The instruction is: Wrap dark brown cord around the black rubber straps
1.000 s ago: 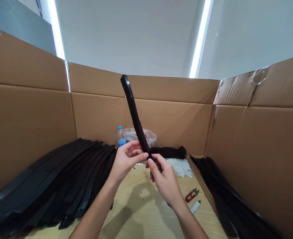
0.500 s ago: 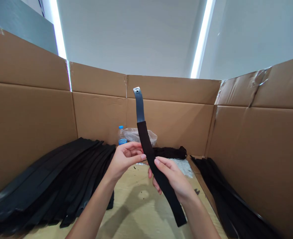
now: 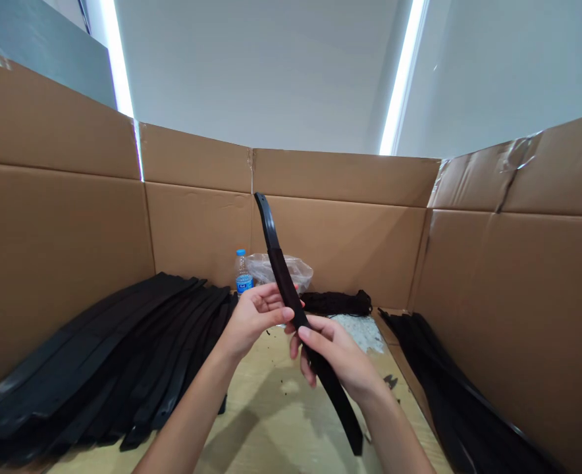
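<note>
Between my hands is a long, slightly curved black strip [image 3: 335, 392], mostly covered by a dark fabric sleeve. Its bare, glossy upper end, with a small hole near the tip, sticks out of the sleeve and points up and away. My left hand [image 3: 255, 316] pinches the strip near its middle, thumb on the near side. Just below, my right hand [image 3: 333, 352] grips it between thumb and fingers. The lower sleeved end hangs over the table, angled to the right. Some fingertips are hidden behind the strip.
Many black strips [image 3: 123, 349] lie piled at left, and dark sleeved strips [image 3: 449, 388] at right. Behind stand a water bottle [image 3: 243, 273], a clear plastic bag [image 3: 291, 268] and a dark fabric bundle [image 3: 338, 303]. Cardboard walls [image 3: 340, 237] surround the wooden table [image 3: 266, 434].
The strip has turned about its length, so its narrow edge now shows more than its broad face. Its upper tip has moved down and left. Both hands still hold it.
</note>
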